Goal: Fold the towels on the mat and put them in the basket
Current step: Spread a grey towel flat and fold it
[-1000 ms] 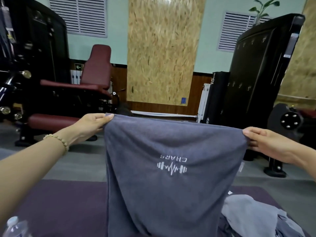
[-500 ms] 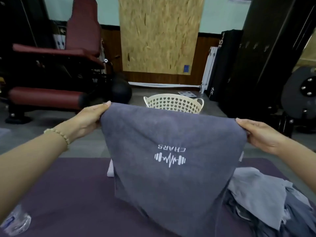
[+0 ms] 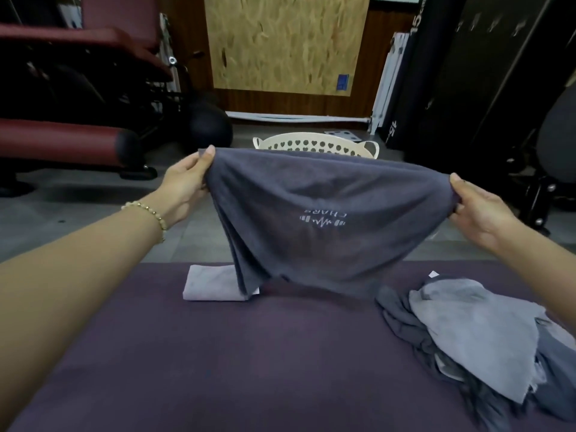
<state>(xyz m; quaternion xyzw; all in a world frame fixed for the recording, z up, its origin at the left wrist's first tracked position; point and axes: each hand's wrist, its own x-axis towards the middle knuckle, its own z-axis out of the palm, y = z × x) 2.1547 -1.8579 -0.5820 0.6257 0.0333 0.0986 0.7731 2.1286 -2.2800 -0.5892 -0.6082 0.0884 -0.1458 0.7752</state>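
A dark grey towel [image 3: 324,207] with a white logo hangs stretched between my hands above the purple mat [image 3: 218,353]. My left hand [image 3: 187,182] pinches its left top corner, and my right hand [image 3: 477,207] grips the right top corner. Its lower edge swings just above the mat. A folded light grey towel [image 3: 208,283] lies on the mat's far side, partly hidden behind the hanging one. A heap of unfolded grey towels [image 3: 477,347] lies at the right. The cream basket [image 3: 314,145] stands on the floor beyond, mostly hidden by the towel.
A red padded gym bench [image 3: 62,141] and a black ball [image 3: 212,126] stand at the far left. Black gym equipment [image 3: 483,88] fills the far right. A chipboard panel [image 3: 286,42] leans on the back wall.
My view has tilted down, bringing the mat, folded towel and basket into sight. Both hands have lowered the towel toward the mat, and it sags between them.
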